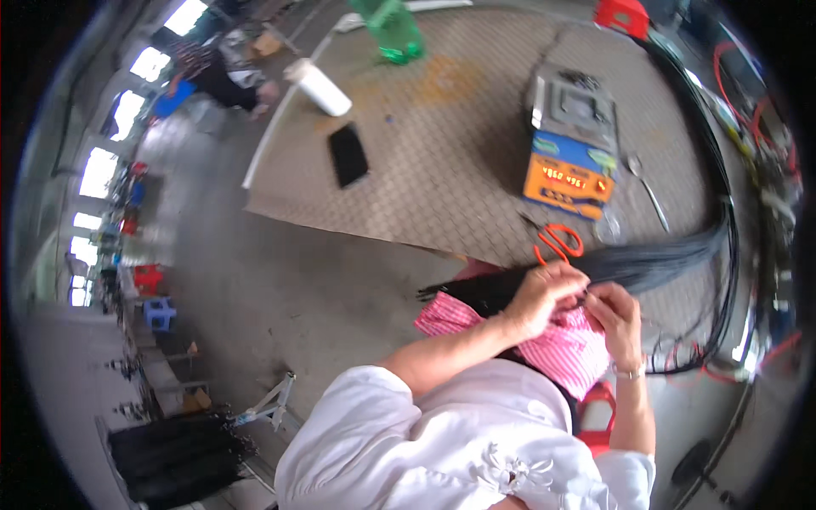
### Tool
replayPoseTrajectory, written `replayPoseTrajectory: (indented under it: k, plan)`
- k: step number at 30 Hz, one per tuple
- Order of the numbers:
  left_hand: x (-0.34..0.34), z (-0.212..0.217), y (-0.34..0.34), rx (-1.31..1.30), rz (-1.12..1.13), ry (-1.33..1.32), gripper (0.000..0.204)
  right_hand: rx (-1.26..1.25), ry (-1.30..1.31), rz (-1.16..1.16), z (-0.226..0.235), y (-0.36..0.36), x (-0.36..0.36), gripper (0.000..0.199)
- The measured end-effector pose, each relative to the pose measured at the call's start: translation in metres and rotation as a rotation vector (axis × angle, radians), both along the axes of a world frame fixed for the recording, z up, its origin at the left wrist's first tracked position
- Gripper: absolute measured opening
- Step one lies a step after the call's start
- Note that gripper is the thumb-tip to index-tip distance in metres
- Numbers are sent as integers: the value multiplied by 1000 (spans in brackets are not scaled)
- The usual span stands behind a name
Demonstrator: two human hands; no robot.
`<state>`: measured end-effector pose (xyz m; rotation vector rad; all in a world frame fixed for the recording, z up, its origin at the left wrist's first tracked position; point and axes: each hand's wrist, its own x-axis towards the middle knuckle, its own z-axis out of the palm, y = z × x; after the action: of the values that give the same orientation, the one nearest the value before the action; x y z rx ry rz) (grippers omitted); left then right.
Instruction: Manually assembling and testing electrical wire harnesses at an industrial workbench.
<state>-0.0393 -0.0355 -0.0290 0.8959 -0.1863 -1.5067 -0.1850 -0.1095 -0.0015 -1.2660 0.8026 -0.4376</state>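
My left hand (544, 297) and my right hand (618, 316) meet in front of my lap, fingertips pinched close together. A small dark piece between them looks like a thin black cable; its end is too small to make out. A long bundle of thin black cables (659, 262) runs from the table at the right, past my hands, to loose ends at the left. Pink-and-white striped cloth (565, 357) covers my lap beneath them. Just beyond my left hand lie orange-handled scissors (558, 242).
On the woven-pattern table (459, 161) stand an orange-and-blue box (568, 174) with a lit display and metal top, a white bottle (321, 89) and a green plastic bottle (391, 34). A phone (348, 155) and spoon (650, 194) lie there. Another person (221, 76) bends at the far left.
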Motion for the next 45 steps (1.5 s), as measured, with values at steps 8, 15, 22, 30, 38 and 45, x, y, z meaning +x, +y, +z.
replayPoseTrajectory:
  k: [8,15,22,30,38,45]
  plan:
    - [24,12,-20,-115,97,107,10,298,-152,-84,1,-12,-11,14]
    - [9,10,-12,-48,-133,-72,12,448,-237,-55,-5,-13,-12,12]
    - [8,15,-14,-108,-68,-412,8,237,-113,-34,-4,-11,-8,13]
    - [-2,6,-17,-171,33,-3,10,513,-353,11,-14,-16,-8,12]
    - [3,3,-19,-236,-104,257,8,688,-459,83,-15,-17,-7,12]
    - [7,18,-15,-122,-34,-53,12,335,-304,-66,-8,-18,-4,5]
